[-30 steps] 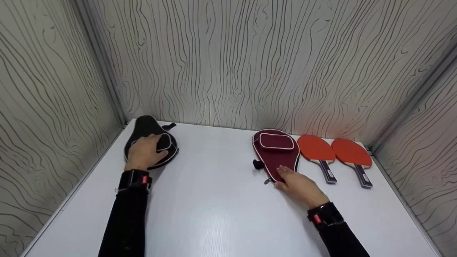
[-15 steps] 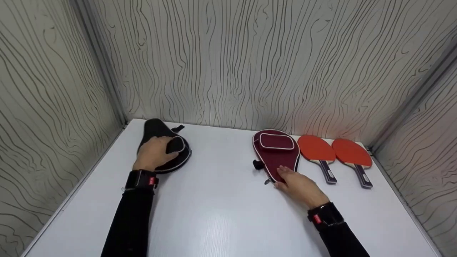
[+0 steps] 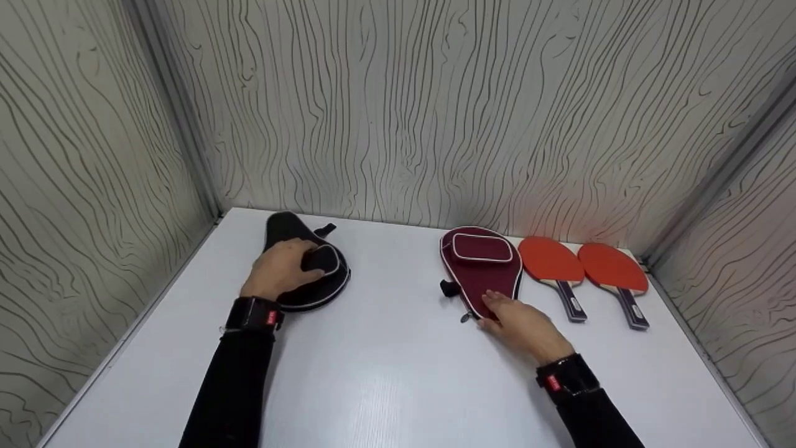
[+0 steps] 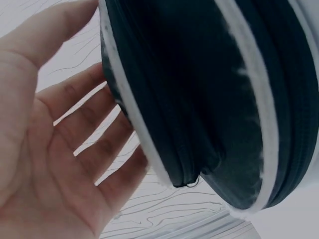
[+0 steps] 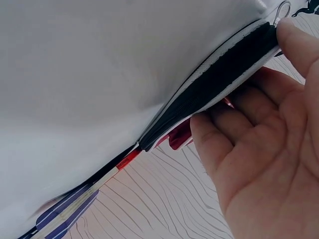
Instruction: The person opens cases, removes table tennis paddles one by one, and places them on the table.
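Note:
A black table tennis bat case [image 3: 314,292] with white piping lies toward the back left, its narrow end pointing away. My left hand [image 3: 283,267] holds it at the raised pocket, thumb on one side and fingers across the other. In the left wrist view the fingertips meet the piped edge of the black case [image 4: 214,99]. Right of centre lies a dark red bat case [image 3: 482,274] with a pocket at its broad end. My right hand [image 3: 522,326] rests extended fingers on its narrow end, thumb beside the zip pull [image 3: 466,317].
Two red table tennis bats, a nearer one [image 3: 553,258] and an outer one [image 3: 612,264], lie side by side right of the red case, handles toward me. The white table [image 3: 379,361] is enclosed by patterned panels [image 3: 385,112] at the back and sides.
My left hand has moved the black case to the right and slightly toward me across the table. My right hand, the red case and both bats have stayed put.

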Demonstrator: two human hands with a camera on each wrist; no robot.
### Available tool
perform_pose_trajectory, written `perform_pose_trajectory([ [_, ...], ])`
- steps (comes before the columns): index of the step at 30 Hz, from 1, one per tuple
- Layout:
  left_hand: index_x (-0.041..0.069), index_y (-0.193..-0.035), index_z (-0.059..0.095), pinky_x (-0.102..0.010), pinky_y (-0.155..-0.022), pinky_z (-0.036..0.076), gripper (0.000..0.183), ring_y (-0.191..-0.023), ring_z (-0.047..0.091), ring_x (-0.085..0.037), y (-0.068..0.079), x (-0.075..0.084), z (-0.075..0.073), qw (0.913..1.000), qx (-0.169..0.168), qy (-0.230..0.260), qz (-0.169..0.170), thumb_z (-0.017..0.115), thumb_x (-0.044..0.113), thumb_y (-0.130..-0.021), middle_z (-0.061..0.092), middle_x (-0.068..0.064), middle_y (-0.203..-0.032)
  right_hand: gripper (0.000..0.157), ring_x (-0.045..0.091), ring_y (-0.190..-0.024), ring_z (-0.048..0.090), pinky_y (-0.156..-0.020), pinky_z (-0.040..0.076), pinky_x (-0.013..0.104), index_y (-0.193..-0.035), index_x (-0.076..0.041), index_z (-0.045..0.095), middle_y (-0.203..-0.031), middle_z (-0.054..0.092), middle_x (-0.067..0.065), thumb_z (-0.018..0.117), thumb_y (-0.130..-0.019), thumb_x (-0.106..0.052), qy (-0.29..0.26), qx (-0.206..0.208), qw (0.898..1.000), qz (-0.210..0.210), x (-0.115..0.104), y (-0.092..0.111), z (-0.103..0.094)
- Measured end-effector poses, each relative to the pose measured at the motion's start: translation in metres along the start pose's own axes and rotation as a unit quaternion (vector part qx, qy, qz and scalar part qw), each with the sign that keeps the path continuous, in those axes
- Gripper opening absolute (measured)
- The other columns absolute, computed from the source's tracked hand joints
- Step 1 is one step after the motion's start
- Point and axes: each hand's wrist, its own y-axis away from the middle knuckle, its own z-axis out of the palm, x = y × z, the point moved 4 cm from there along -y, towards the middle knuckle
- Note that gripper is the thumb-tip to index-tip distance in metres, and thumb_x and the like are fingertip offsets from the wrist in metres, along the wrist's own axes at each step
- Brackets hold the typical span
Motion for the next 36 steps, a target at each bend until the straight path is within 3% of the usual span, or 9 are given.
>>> perform_pose_trajectory([
  [8,0.003,-0.158,0.071,-0.062,-0.128,0.058,0.070,-0.150,0.070,-0.045,-0.001,0.016,0.007,0.9993,-0.029,-0.017,0.017,0.094,0.035,-0.101,0.072,-0.021,-0.161,0.052,0.044,-0.147,0.075,-0.122,0.062,0.063,-0.156,0.000,0.072,-0.159,0.075,0.022,0.079,-0.114,-0.029,0.026,0.049,0.998,-0.041,-0.017,0.001,-0.008],
  [13,0.003,-0.159,0.070,-0.061,-0.127,0.059,0.072,-0.150,0.070,-0.046,-0.003,0.031,0.013,0.9979,-0.042,-0.034,0.035,0.095,0.036,-0.100,0.071,-0.023,-0.161,0.039,0.035,-0.132,0.083,-0.109,0.069,0.058,-0.144,-0.005,0.079,-0.142,0.084,0.013,0.082,-0.113,-0.027,0.029,0.083,0.993,-0.076,-0.035,0.003,-0.014],
  [21,0.001,-0.159,0.069,-0.060,-0.131,0.056,0.072,-0.151,0.069,-0.047,-0.001,0.060,0.025,0.9942,-0.059,-0.059,0.067,0.093,0.038,-0.102,0.073,-0.026,-0.159,0.042,0.031,-0.137,0.081,-0.112,0.069,0.053,-0.148,-0.007,0.079,-0.146,0.084,0.012,0.083,-0.112,-0.028,0.027,0.085,0.992,-0.093,-0.063,0.007,-0.019],
  [26,0.002,-0.157,0.071,-0.059,-0.126,0.060,0.071,-0.144,0.074,-0.046,0.002,0.076,0.033,0.9920,-0.064,-0.064,0.088,0.094,0.040,-0.101,0.078,-0.024,-0.153,0.042,0.029,-0.136,0.082,-0.111,0.070,0.051,-0.148,-0.007,0.079,-0.145,0.084,0.012,0.084,-0.111,-0.028,0.035,0.089,0.988,-0.119,-0.074,0.008,-0.018],
  [36,0.003,-0.159,0.068,-0.055,-0.122,0.064,0.078,-0.138,0.078,-0.043,0.013,0.096,0.045,0.9856,-0.074,-0.086,0.125,0.098,0.040,-0.097,0.081,-0.022,-0.148,0.042,0.032,-0.140,0.079,-0.114,0.068,0.051,-0.148,-0.006,0.079,-0.146,0.083,0.014,0.084,-0.111,-0.027,0.042,0.073,0.986,-0.141,-0.093,0.003,-0.010],
])
